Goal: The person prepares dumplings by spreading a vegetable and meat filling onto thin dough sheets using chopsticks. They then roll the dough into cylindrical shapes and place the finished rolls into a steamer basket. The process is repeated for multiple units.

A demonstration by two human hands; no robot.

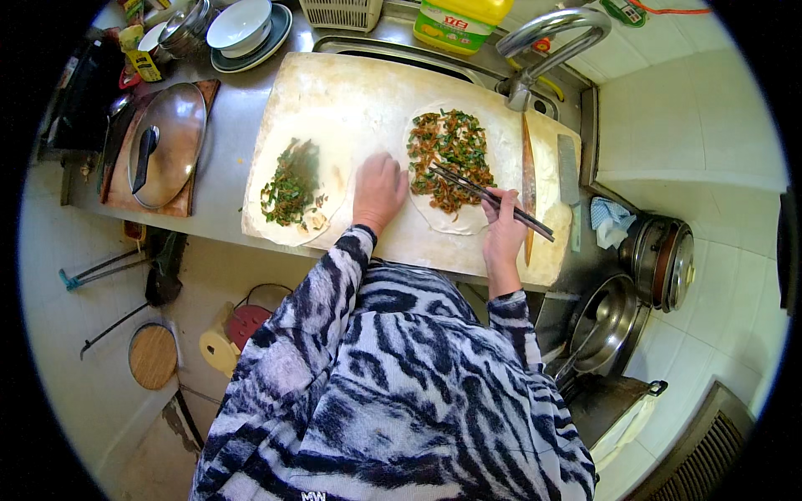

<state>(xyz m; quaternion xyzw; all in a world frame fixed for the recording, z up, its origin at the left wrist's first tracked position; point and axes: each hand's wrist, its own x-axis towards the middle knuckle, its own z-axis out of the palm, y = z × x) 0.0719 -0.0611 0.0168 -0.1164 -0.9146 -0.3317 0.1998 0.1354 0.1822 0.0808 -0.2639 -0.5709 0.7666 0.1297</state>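
My right hand grips a pair of dark chopsticks. Their tips reach into a chopped green and orange-brown vegetable filling, spread over a thin, flat dough sheet. To the left of that sheet my left hand rests on a large floured board, knuckles up and fingers curled under. Its thumb side is by the sheet's edge; whether the hidden fingers pinch any dough cannot be seen. A second dough sheet at the board's left carries a heap of similar filling.
A wooden rolling pin and a cleaver lie on the board's right side. Behind stand a faucet and a yellow detergent jug. A glass lid and stacked bowls are left; pots stand right.
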